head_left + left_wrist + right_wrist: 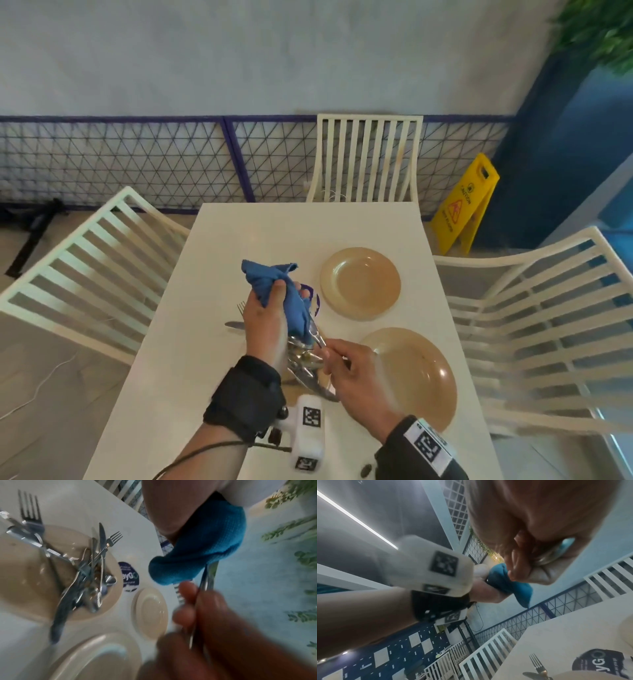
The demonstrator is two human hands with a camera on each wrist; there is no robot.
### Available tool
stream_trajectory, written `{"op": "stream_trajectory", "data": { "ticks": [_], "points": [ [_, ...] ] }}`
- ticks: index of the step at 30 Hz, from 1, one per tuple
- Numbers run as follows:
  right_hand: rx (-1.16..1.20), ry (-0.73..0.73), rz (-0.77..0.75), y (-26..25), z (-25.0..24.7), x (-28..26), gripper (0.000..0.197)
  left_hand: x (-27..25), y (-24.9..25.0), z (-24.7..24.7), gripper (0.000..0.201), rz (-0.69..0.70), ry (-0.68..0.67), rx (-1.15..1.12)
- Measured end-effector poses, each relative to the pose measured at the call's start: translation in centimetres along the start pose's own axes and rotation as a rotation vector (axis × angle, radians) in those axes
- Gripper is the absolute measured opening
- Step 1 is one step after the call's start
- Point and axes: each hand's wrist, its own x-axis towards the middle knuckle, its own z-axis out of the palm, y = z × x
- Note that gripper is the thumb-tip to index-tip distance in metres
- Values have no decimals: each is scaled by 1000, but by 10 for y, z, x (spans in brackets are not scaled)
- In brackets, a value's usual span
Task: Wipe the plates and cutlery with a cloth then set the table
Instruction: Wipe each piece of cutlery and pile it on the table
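My left hand (282,291) grips a blue cloth (274,277) bunched around one end of a metal cutlery piece (208,574). That end is hidden inside the cloth (205,545). My right hand (330,351) pinches the other end of the piece (547,559), just above a beige plate (25,581) piled with several forks, knives and spoons (89,574). Two more beige plates lie on the white table (274,233): a smaller one (360,283) at the far right and a larger one (414,377) at the near right. A fork (240,307) and a knife (234,325) lie left of my left hand.
White slatted chairs stand at the left (92,267), the far end (368,157) and the right (541,325) of the table. A round dark sticker (128,576) is on the tabletop. A yellow caution sign (466,205) stands on the floor at the back right.
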Motion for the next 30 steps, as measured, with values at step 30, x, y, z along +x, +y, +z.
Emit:
{"op": "stream_trajectory", "data": {
  "ticks": [30],
  "points": [
    [575, 148, 334, 1, 39, 85, 24, -19, 1, -96, 12, -57, -536, 704]
  ]
}}
